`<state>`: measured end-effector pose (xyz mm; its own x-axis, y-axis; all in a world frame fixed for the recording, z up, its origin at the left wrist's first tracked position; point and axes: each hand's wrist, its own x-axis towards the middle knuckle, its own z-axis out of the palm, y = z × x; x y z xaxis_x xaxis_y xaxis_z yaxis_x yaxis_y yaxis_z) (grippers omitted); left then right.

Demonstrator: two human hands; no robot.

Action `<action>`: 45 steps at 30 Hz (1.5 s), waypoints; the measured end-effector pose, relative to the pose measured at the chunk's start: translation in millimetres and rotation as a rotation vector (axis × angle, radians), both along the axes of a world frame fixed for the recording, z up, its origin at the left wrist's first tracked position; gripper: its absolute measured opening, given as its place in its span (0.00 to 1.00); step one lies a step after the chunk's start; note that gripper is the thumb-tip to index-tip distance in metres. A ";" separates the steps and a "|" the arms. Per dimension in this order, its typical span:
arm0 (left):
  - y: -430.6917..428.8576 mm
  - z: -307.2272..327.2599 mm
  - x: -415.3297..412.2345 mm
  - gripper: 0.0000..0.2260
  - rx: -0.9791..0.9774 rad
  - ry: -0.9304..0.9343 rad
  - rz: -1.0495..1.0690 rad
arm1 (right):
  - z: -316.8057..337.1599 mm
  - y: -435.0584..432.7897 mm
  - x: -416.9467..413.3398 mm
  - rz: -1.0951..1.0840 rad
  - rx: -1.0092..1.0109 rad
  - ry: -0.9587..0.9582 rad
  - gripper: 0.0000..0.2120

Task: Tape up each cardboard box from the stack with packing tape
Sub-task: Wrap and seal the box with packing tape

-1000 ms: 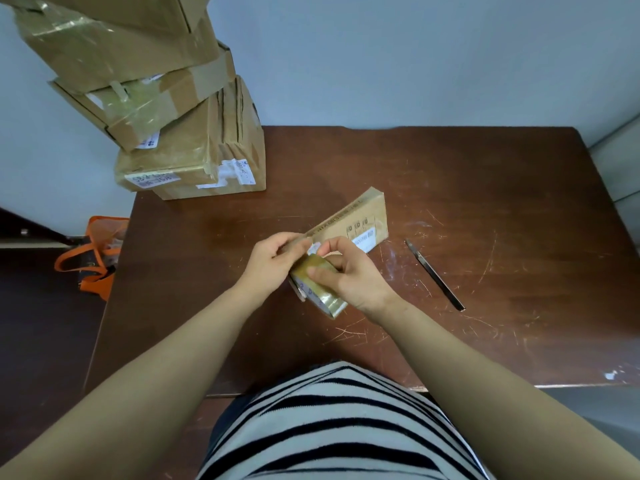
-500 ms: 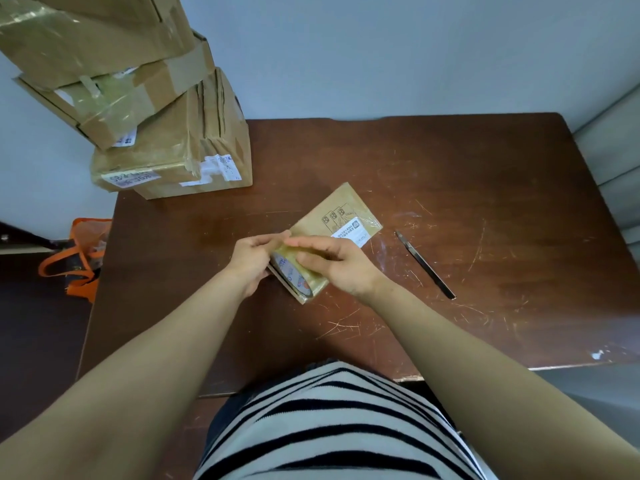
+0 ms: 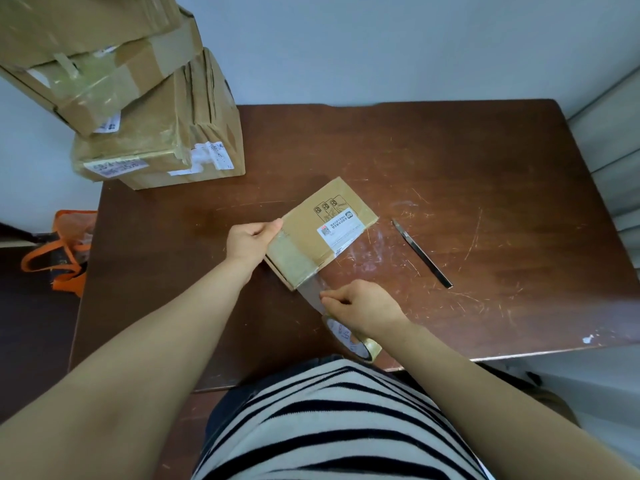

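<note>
Looking at this one, we've got the small flat box lying on the brown table, roughly mid-table and a bit toward us. The stack of bigger boxes sits well apart at the far left corner. Our left hand pinches the box's left edge, thumb on top. Our right hand is curled round the tape roll near the table's front edge, and a clear strip runs taut from the box's near corner down to the roll. Stuff that could bite us: if the left hand slacks off, the pull probably drags that light box toward us. If the strip twists, it likely folds onto itself and sticks. And the metal blade lies off to the right, in neither hand, so cutting means letting go of something.
</note>
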<state>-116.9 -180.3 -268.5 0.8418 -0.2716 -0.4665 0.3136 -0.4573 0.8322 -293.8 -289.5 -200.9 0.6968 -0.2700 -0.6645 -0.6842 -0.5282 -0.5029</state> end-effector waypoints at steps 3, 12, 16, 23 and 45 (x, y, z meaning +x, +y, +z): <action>-0.9 -1.3 1.8 0.13 0.214 -0.311 -0.197 | -2.4 4.3 15.6 0.079 -0.110 0.118 0.15; -22.5 -2.4 -67.6 0.35 0.802 -0.645 -0.639 | -6.6 5.3 33.4 0.037 -0.094 0.228 0.12; -23.2 -15.1 -64.6 0.39 0.874 -0.620 -0.782 | -3.1 0.0 30.3 -0.023 -0.026 0.220 0.20; -23.9 -4.1 -40.0 0.40 0.784 -0.570 -0.935 | -5.0 -5.1 14.5 -0.267 0.215 0.066 0.27; -27.3 37.2 -128.0 0.05 -0.138 0.868 0.403 | -56.1 -134.7 -38.8 -0.242 -0.505 -0.047 0.17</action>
<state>-244.9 -207.7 -231.4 0.2608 -0.1363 -0.9557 0.9567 -0.0963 0.2748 -332.6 -424.2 -257.0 0.6012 -0.7025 -0.3809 -0.7988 -0.5417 -0.2617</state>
